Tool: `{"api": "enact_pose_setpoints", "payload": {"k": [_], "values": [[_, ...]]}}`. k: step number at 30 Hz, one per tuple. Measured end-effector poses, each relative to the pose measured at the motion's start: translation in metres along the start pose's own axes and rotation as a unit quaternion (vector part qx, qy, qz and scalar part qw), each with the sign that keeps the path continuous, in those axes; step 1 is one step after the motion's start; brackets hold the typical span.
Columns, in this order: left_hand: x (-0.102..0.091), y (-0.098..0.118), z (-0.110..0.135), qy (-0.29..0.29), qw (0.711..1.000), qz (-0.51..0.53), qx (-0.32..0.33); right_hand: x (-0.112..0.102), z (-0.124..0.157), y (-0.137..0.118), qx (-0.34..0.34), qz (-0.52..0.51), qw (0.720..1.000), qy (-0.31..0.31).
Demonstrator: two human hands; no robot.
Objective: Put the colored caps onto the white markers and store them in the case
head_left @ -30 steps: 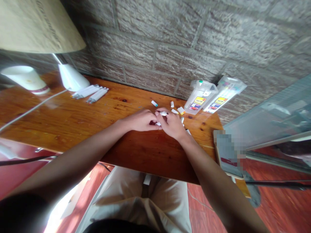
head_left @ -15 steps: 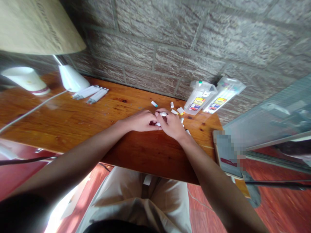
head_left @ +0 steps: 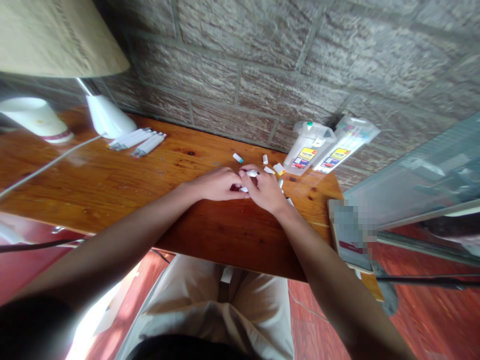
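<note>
My hands meet above the middle of the wooden table. My right hand (head_left: 263,190) has its fingers closed on a white marker (head_left: 252,173), whose dark end shows between thumb and forefinger. Against it rests my left hand (head_left: 221,184), fingers curled and thumb stretched toward the right hand. A second white piece (head_left: 244,189) peeks out between the two hands; whether it belongs to the same marker is hidden. Just beyond lie loose white marker caps, one with a teal end (head_left: 237,158), a plain one (head_left: 265,159) and one with a yellow edge (head_left: 279,169). Other white pieces lie partly behind my right hand.
Two clear plastic marker cases (head_left: 305,150) with yellow labels stand by the stone wall. Several grey-white markers (head_left: 148,144) lie left, near a lamp (head_left: 107,117) and a paper cup (head_left: 39,120). A cable (head_left: 48,164) crosses the table. A phone-like slab (head_left: 348,235) sits at the right edge.
The view has shifted slightly, so the scene sits a little higher and the left side farther left. My hands keep almost the same pose and grip.
</note>
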State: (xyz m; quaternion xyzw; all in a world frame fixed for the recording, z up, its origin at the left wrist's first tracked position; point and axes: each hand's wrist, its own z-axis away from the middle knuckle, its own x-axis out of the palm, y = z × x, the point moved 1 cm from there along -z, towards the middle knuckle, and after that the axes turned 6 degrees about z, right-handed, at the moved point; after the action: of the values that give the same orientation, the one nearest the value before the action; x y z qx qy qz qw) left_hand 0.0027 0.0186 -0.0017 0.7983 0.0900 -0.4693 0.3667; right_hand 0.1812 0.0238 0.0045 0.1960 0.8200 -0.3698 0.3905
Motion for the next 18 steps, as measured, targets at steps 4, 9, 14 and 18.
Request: {"api": "enact_pose_setpoints", "payload": {"k": [4,9,14,18], "values": [[0.0003,-0.0002,0.0,-0.003,1.0,-0.002,-0.006,0.0005,-0.0003,0.0001,0.002,-0.002,1.0,0.0],[0.0004,-0.0004,0.0001,0.003,1.0,-0.003,0.003,0.0019,-0.0008,0.0014,0.0,0.007,1.0,-0.001],[0.0001,-0.0001,-0.0004,-0.001,1.0,-0.004,0.001,0.0014,-0.0013,0.0007,0.002,0.007,1.0,0.0],[-0.0004,0.0005,-0.0007,0.001,1.0,0.004,0.0,0.0011,-0.0013,0.0007,0.003,0.009,1.0,-0.006]]}}
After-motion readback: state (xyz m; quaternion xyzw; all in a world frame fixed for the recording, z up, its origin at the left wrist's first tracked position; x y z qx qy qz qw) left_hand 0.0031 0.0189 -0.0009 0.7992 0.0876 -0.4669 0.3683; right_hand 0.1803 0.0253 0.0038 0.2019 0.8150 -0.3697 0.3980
